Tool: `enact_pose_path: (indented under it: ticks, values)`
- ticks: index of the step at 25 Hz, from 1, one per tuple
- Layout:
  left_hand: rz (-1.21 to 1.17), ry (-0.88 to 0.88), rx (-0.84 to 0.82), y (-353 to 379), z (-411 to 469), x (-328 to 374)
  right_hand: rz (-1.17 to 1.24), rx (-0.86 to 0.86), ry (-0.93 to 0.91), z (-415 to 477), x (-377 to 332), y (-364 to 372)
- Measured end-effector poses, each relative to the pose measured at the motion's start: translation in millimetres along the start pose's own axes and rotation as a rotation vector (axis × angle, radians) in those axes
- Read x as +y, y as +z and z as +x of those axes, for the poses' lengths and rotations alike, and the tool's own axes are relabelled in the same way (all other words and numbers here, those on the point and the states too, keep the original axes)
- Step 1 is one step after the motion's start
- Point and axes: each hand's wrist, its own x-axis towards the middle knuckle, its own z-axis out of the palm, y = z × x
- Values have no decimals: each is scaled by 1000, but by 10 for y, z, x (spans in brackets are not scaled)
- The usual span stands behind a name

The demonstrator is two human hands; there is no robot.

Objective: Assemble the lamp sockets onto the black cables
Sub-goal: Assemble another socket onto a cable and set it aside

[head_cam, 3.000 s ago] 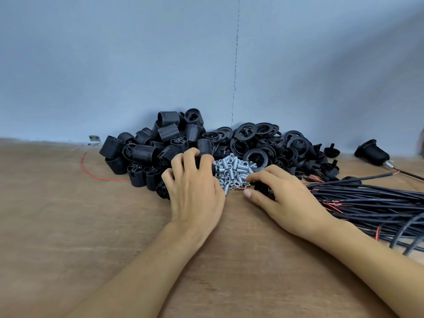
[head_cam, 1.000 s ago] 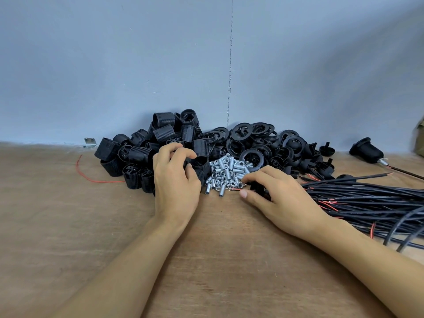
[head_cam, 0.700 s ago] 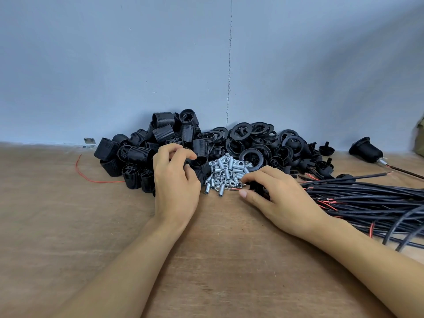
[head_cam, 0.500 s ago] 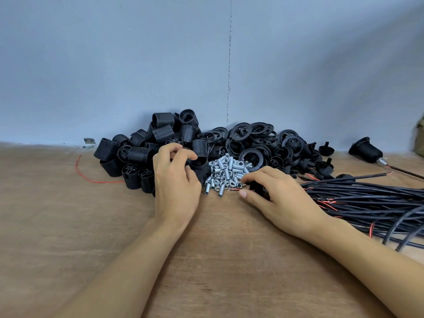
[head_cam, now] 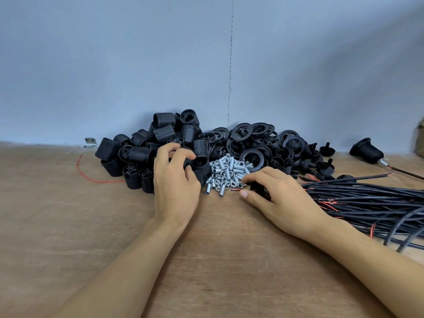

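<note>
Brown wooden tabletop (head_cam: 68,226) is filling the lower half of the head view, and a pale blue-grey wall (head_cam: 137,65) is rising behind it.

Head view, stock:
- A pile of black ribbed plastic socket shells (head_cam: 142,154) is lying against the wall, left of centre.
- A heap of flat black plastic rings (head_cam: 259,143) is touching that pile on its right.
- A small mound of silver threaded metal tubes and nuts (head_cam: 226,173) is sitting just in front, between the two hands.
- A bundle of black cables (head_cam: 367,200) with red inner wires showing is running in from the right edge, its stripped ends pointing towards the centre.
- One black socket already on a cable (head_cam: 367,150) is lying on its side at the far right, well apart from the piles.
- A thin loose red wire (head_cam: 85,173) is curling on the wood left of the shells, and a small metal bracket (head_cam: 90,142) is sitting at the foot of the wall.

Head view, hands:
- The left hand (head_cam: 175,189) is resting at the near edge of the shell pile, with fingers curled over and thumb pressing against one black socket shell (head_cam: 200,173), grasping it. The shell is touching its neighbours in the pile.
- The right hand (head_cam: 282,200) is lying on the wood just beside the metal mound, with fingers bent round a small black part (head_cam: 257,187) and the thumb stretching out beneath. A red-tipped wire end is sticking out leftwards from under the fingers. What the part is cannot be told, as the fingers are covering most of it.
</note>
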Motion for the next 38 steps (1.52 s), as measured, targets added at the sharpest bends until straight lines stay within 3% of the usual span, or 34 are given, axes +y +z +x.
enact_pose_path:
  ticks: [6,11,15,19,22,25,27,38]
  values:
    - [-78,50,82,9,-1,15,-5,-8,9,-1,-7,-9]
    - [-153,227,83,4,-61,144,-33,-84,5,19,-12,-65]
    - [-262,282,-58,69,-251,351,-70,-26,37,89,9,-137]
    - [-356,138,-200,98,-303,397,-156,86,95,165,62,-320]
    - [-388,77,-348,73,-319,393,-200,-32,163,208,119,-475]
    - [-320,138,-445,78,-345,387,-171,-251,209,234,130,-554]
    - [-259,173,-496,90,-348,388,-164,-307,204,229,124,-538]
    - [-102,138,-618,74,-337,376,49,-161,75,164,203,-376]
